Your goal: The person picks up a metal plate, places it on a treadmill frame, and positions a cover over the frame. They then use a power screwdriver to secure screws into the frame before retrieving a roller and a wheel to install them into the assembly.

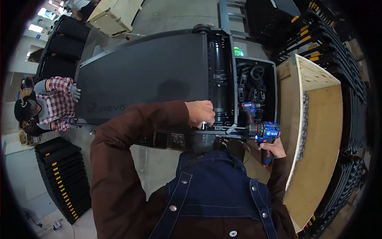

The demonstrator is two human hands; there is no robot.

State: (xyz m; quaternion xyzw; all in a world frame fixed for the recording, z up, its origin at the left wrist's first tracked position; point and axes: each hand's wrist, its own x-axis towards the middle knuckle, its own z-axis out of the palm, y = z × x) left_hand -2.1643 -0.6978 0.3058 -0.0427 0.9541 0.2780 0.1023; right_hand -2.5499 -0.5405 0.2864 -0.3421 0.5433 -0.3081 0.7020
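My right hand (273,149) is wrapped round the grip of a blue and black power drill (267,131). The drill's long bit points left along the near edge of a treadmill-like machine with a black belt (151,67). At the machine's near right corner, my left hand (200,113) has its fingers curled beside a shiny metal round part (204,126); whether it grips that part is hard to tell. Behind the drill, a second blue drill (249,106) rests at the edge of a black bin (274,79) holding dark parts.
A co-worker in a checked shirt (55,95) stands at the machine's far left end, a gloved hand on it. An open wooden crate (318,147) is close on the right. Stacked black frames (63,179) stand lower left. Another wooden crate (111,18) lies beyond the machine.
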